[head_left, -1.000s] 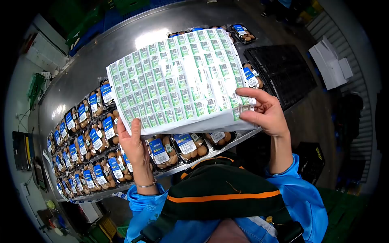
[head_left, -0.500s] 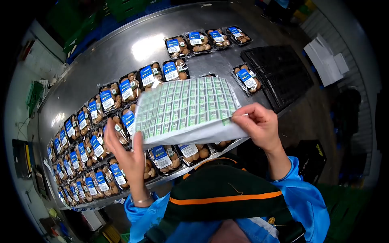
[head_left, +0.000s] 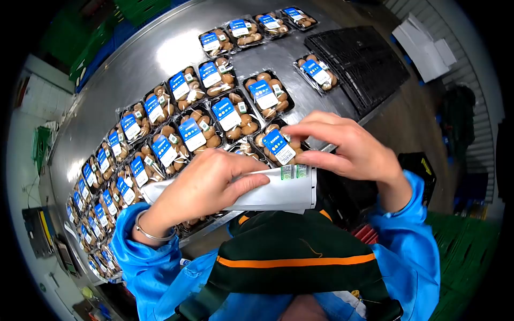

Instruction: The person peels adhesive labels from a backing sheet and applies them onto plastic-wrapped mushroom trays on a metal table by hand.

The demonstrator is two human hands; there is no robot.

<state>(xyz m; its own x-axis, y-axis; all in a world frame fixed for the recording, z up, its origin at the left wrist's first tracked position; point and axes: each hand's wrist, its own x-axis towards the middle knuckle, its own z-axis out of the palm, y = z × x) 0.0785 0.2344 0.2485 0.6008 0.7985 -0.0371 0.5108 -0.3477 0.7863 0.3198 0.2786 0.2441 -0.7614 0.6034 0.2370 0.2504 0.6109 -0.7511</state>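
The label sheet (head_left: 284,197) is gripped in the left hand (head_left: 209,179) over the table's (head_left: 128,72) near edge; the right hand (head_left: 348,142) hovers, thumb and forefinger parted, by the labels (head_left: 302,171). Peeling looks like the step, calling for a fine pinch! Mushroom packs (head_left: 267,95) lie beyond.

Grey metal table (head_left: 126,77): smooth, glossy. On it, black plastic mushroom packs (head_left: 266,96) carry shiny clear film; at its right end, a black plastic panel (head_left: 356,64) is ridged. Over its near edge, white paper label sheet (head_left: 278,199): smooth. Before it, dark-green cloth apron (head_left: 294,241): matt; blue fabric sleeves (head_left: 409,241): glossy.
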